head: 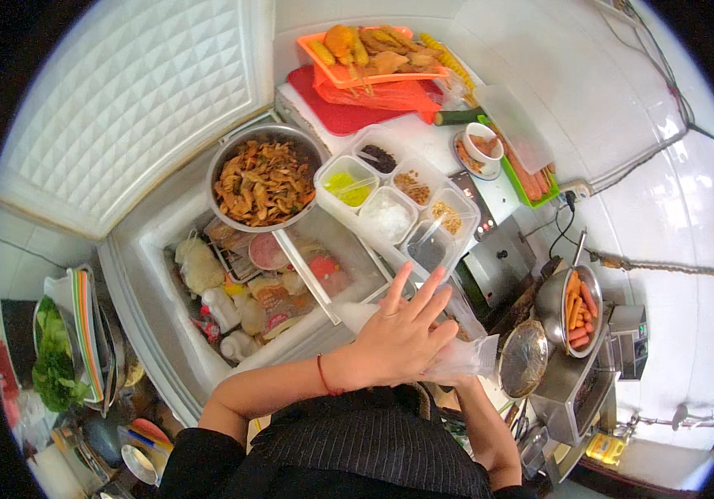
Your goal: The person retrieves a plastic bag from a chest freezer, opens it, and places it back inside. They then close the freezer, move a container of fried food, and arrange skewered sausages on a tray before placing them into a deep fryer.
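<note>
My left hand (404,330) is spread palm down, fingers apart, above a translucent plastic item (472,357), perhaps a bag or sleeve. A red cord circles the left wrist. Under it, my right hand (454,378) touches the plastic and is mostly hidden, so its grip does not show. Just beyond the left fingertips stands a clear condiment box (388,243) with several compartments of toppings, among them a yellow-green one and a white one. To its left, a steel bowl (213,181) of brown cooked strips rests over the open chest freezer (145,262).
Bags and white bottles (223,309) lie inside the freezer; its quilted lid (126,106) is raised. An orange tray (388,79) of fried food sits at the back. Rightward are a green basket (541,201) of sausages, a steel bowl (550,312) of sausages, and a foil-like round lid (522,358).
</note>
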{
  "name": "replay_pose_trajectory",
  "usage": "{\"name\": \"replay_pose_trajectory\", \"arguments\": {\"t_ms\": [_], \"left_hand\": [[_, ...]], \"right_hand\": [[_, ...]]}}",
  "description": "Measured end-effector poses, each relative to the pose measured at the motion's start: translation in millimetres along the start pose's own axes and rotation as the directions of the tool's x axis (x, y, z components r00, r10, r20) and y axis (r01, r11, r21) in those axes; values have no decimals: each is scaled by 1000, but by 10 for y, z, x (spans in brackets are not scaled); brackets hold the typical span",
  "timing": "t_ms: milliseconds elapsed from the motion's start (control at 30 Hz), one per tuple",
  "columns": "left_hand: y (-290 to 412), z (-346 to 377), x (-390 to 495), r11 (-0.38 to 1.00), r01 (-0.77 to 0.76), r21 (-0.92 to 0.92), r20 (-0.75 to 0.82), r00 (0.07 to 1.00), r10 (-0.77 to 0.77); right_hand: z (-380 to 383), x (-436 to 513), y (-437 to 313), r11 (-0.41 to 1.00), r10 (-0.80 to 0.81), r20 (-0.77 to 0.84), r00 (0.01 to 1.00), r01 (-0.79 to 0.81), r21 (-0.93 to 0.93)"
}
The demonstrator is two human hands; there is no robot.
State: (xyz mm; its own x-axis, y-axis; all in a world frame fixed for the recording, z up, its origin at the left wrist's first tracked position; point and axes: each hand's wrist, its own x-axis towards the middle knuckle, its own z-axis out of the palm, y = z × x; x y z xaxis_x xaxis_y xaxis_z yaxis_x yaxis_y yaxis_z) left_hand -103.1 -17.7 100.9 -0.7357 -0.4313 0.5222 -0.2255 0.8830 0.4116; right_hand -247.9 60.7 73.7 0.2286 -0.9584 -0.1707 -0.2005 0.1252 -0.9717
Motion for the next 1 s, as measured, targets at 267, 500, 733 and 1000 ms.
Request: {"name": "replay_pose_trajectory", "arguments": {"t_ms": [267, 500, 733, 1000], "left_hand": [[-310, 99, -518, 565, 358, -743, 328, 931, -159], [-318, 607, -938, 886, 251, -389, 256, 954, -158], [-362, 585, -958, 241, 231, -943, 91, 872, -481], [-722, 228, -742, -240, 536, -809, 586, 708, -395]], "right_hand": [[195, -59, 18, 966, 116, -375, 920, -193, -173], [544, 204, -181, 619, -211, -286, 935, -98, -779], [678, 433, -478, 611, -56, -242, 969, -159, -776], [465, 409, -1325, 25, -395, 465, 792, 516, -857]]}}
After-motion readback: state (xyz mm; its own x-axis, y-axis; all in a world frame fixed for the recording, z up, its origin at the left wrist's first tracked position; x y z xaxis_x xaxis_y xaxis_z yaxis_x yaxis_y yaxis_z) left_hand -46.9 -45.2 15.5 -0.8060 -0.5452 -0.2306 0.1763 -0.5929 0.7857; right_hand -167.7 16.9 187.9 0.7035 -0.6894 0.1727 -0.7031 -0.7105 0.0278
